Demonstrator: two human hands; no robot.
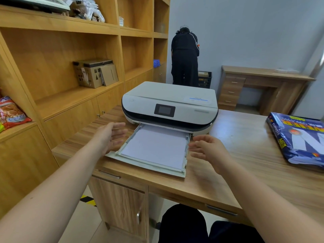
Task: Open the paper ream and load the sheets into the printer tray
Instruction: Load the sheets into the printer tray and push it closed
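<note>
A white printer (169, 104) stands on the wooden desk (236, 155). Its paper tray (149, 163) is pulled out toward me and holds a flat stack of white sheets (154, 146). My left hand (110, 135) hovers just left of the tray, fingers apart, holding nothing. To the tray's right, my right hand (208, 151) is open too, fingertips close to the tray's side wall. The blue paper ream (298, 139) lies at the desk's right side, its near end torn open.
Wooden shelving (70, 76) fills the left, with a cardboard box (93, 72) and snack bags (10, 113). A person in black (185, 57) bends over at the back wall beside a black crate (204, 79). A second desk (263, 88) stands at the back right.
</note>
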